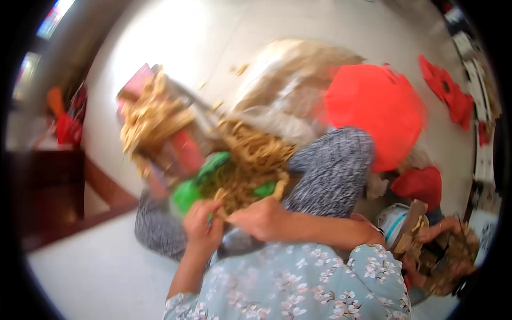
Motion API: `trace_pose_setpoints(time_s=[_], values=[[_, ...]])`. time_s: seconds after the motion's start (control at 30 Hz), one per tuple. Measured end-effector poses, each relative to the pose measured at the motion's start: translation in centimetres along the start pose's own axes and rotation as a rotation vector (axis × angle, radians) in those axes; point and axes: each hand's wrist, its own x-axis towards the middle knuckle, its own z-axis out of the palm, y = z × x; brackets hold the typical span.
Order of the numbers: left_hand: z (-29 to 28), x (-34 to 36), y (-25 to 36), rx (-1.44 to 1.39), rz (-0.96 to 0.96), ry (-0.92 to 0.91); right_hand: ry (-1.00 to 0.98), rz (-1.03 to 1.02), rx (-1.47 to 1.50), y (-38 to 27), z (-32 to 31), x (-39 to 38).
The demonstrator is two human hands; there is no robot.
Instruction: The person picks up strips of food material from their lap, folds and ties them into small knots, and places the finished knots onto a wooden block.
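My left hand [204, 220] is closed in a pinch on a thin yellowish strip [222, 212], and a small bit of green shows between its fingers. Close beside it, my right hand [262, 217] is closed at the strip's other side; blur hides its fingertips. Both hands are low over my lap. A tangled pile of tan, dried-looking strips [253, 144] lies just beyond them, between my knees. Bright green plastic [186, 196] shows at the pile's left edge. Farther left, paler strips [154, 109] are heaped on a pinkish-red box [186, 152].
A large translucent sack [288, 69] lies ahead, with a big red cloth or bag [376, 114] right of it. At lower right, another person's hands [426, 232] work beside a white bucket [392, 224]. Dark wooden furniture [50, 186] stands left. Stray strips [241, 69] lie on the floor.
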Motion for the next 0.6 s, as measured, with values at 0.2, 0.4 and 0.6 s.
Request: trace_pose_setpoints(time_s=[0.2,0.4,0.6], values=[[-2.7,-1.1,-0.8,-0.218,-0.173,0.001,-0.099,0.436,0.455,-0.7,-1.2,1.6],[-5.1,-0.8,-0.6,0.19,0.099,0.111,-0.315,0.934,0.849,0.2,-2.3,4.4],[-3.5,-1.8,-2.3,0.397,0.273,-0.183,-0.538,0.391,0.4,1.5,-1.5,5.1]])
